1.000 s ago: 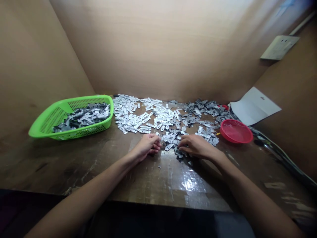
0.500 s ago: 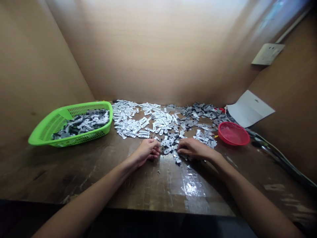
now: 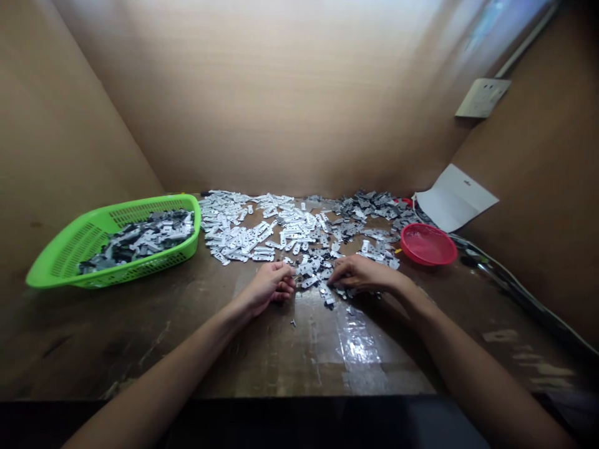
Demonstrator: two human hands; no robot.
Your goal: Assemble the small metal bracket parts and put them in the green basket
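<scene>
Small flat metal plates (image 3: 309, 268) with holes lie in a loose heap between my two hands. My left hand (image 3: 272, 288) is closed in a pinch at the heap's left edge; whatever its fingertips hold is too small to name. On the heap's right side, my right hand (image 3: 358, 273) points its curled fingers down among the plates. Its fingertips touch the parts there, and what lies between them is hidden. One plate with a dark end (image 3: 326, 294) lies just below the right fingertips. A tiny metal piece (image 3: 292, 322) rests nearer to me on the table.
A green basket (image 3: 116, 279) of metal parts stands at the left. Bright plates (image 3: 238, 240) spread behind my hands, greyer ones (image 3: 369, 206) at the back right. To the right are a red bowl (image 3: 428, 244), a white sheet (image 3: 456, 198), cables (image 3: 528, 296) and a wall socket (image 3: 483, 98).
The whole view has shifted slightly, so things sit further left, the basket also lower. My right fingers have moved a little over the heap; my left hand keeps its pinch.
</scene>
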